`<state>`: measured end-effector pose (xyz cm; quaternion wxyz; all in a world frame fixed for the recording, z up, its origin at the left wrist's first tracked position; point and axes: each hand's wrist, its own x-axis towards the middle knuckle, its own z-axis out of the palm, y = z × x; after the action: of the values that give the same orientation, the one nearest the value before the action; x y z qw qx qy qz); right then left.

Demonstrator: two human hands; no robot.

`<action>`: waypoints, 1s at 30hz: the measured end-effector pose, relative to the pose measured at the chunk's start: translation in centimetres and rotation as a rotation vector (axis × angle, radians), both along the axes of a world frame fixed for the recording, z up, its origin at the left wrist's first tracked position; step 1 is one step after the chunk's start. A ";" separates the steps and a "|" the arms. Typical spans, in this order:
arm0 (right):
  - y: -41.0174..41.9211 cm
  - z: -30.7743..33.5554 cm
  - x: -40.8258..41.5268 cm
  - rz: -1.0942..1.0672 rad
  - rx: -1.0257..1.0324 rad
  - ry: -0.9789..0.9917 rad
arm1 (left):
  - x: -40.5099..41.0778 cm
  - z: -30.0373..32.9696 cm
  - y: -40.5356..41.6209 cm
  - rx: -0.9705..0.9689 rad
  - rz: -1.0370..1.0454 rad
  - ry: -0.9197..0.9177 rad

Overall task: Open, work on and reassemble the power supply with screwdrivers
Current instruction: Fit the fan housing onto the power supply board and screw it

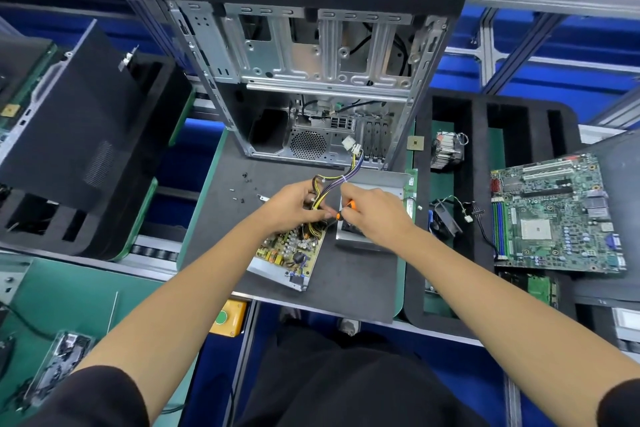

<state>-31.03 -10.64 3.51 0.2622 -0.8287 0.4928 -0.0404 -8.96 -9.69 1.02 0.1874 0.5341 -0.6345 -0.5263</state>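
Observation:
The opened power supply (pixel 289 256) lies on the grey mat in front of me, its yellow circuit board bare in its metal tray. Its metal cover (pixel 375 184) sits just to the right. A bundle of yellow, black and purple cables (pixel 337 180) rises from the board to white plugs. My left hand (pixel 294 206) grips the cables at the board's far end. My right hand (pixel 372 215) holds an orange-and-black screwdriver (pixel 344 210), its tip pointing left toward the board beside my left fingers.
An empty computer case (pixel 311 80) stands upright behind the mat. Several loose screws (pixel 244 184) lie left of my hands. A motherboard (pixel 554 215), a fan (pixel 445 218) and a heatsink (pixel 446 151) sit on the black foam tray to the right. A side panel (pixel 69 114) leans at left.

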 end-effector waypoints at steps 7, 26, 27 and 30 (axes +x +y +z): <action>0.1 -0.3 0.0 0.002 -0.014 -0.002 | 0.0 -0.1 -0.1 0.011 -0.010 -0.020; -0.5 -0.1 0.8 0.128 -0.074 0.089 | 0.2 -0.2 -0.2 -0.013 -0.019 -0.055; -0.5 0.0 0.9 0.142 -0.080 0.103 | 0.1 -0.2 -0.3 -0.020 -0.021 -0.057; -0.7 0.1 1.1 0.156 -0.089 0.136 | 0.1 -0.2 -0.3 -0.021 -0.021 -0.062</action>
<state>-29.90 -11.34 3.66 0.1934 -0.8762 0.4412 0.0143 -8.85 -9.99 0.80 0.1675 0.5413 -0.6512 -0.5048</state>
